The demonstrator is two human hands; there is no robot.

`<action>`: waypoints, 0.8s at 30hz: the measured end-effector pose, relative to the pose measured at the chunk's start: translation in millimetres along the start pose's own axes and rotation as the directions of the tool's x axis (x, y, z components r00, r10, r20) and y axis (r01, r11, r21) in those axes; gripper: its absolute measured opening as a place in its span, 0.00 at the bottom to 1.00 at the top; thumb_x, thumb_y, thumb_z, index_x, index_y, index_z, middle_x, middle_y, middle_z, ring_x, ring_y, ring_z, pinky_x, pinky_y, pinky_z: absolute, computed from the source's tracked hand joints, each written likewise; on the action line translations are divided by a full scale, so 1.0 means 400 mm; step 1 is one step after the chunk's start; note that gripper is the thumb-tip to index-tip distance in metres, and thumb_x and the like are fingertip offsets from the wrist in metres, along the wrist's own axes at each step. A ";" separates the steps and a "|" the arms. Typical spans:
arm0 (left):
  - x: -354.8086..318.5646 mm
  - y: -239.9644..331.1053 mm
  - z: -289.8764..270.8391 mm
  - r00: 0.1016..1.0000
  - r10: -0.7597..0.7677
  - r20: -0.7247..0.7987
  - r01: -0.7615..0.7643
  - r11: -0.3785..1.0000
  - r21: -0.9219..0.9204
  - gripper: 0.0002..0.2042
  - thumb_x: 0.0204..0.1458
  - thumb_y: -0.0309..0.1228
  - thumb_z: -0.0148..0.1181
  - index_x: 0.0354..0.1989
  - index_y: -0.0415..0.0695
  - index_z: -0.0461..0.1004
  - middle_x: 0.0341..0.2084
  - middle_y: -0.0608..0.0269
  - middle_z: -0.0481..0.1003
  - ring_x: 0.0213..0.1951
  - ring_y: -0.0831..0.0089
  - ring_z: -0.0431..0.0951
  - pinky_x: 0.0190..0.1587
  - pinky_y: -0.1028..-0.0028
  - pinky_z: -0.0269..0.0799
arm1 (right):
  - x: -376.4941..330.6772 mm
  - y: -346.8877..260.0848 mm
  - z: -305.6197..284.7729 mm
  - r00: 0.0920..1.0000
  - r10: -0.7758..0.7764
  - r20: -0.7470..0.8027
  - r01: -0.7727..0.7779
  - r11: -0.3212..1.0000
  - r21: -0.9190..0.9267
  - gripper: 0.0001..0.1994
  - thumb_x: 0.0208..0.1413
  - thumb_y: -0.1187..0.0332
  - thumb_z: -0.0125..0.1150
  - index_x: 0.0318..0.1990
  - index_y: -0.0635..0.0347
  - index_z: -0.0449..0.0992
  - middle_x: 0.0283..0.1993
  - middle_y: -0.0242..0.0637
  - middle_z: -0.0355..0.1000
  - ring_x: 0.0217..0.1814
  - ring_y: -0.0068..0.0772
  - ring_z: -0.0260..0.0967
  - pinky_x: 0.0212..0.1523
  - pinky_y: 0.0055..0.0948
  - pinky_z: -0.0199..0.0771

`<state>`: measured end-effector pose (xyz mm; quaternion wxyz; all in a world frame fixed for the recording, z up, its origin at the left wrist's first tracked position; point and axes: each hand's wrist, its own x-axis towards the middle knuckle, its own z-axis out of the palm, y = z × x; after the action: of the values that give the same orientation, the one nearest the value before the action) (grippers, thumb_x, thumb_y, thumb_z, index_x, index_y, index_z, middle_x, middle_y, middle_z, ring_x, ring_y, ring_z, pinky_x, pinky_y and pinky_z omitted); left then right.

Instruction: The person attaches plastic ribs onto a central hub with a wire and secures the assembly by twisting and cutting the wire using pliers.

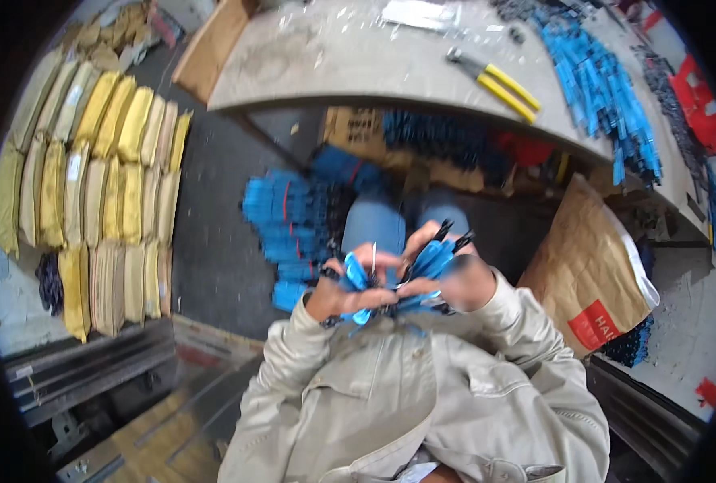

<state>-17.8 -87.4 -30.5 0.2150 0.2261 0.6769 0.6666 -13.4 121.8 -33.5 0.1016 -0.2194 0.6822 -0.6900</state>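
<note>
My left hand (346, 299) is closed around several narrow blue pieces with black ends (355, 272), held in front of my body. My right hand (464, 283) grips another fanned bunch of blue pieces with black ends (432, 259). Between the two bunches my fingers almost meet. A thin pale strand (375, 254) rises beside the left fingers; where it leads is hidden. The exact kind of the blue pieces cannot be made out.
Ahead, a grey worktable (334, 56) bears yellow-handled pliers (499, 84) and a heap of blue strips (600, 88). Stacked blue bundles (281, 213) lie on the floor left of my knees. Yellow and tan packets (100, 181) line the left; a brown paper sack (587, 258) stands right.
</note>
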 end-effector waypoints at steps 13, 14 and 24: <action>0.040 -0.132 -0.095 0.989 -0.128 0.067 0.145 0.861 -0.487 0.16 0.38 0.20 0.66 0.39 0.36 0.75 0.26 0.60 0.71 0.31 0.73 0.72 0.35 0.75 0.66 | 0.273 -0.061 -0.317 0.949 0.059 0.309 -0.063 0.998 0.003 0.24 0.52 0.58 0.60 0.52 0.64 0.66 0.47 0.38 0.68 0.53 0.29 0.63 0.55 0.31 0.61; 0.047 -0.139 -0.099 0.991 -0.123 0.059 0.136 0.831 -0.539 0.17 0.37 0.19 0.65 0.40 0.35 0.75 0.26 0.60 0.71 0.31 0.72 0.72 0.35 0.74 0.67 | 0.329 -0.076 -0.387 0.961 0.151 0.230 -0.125 0.984 -0.124 0.21 0.54 0.57 0.57 0.50 0.63 0.68 0.46 0.37 0.69 0.53 0.28 0.63 0.54 0.30 0.61; 0.137 -0.182 -0.151 0.984 -0.111 0.140 0.173 0.786 -0.594 0.17 0.40 0.21 0.66 0.42 0.35 0.74 0.29 0.58 0.71 0.32 0.71 0.72 0.33 0.73 0.68 | 0.924 0.040 -0.818 0.946 -0.236 -0.224 -0.096 0.455 -0.885 0.13 0.53 0.69 0.51 0.47 0.55 0.73 0.48 0.38 0.71 0.44 0.36 0.71 0.43 0.29 0.70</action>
<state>-99.3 -104.2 -101.6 0.3580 0.1263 0.4331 0.8175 -486.7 252.1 20.2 -0.1669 -0.1551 0.9377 -0.2623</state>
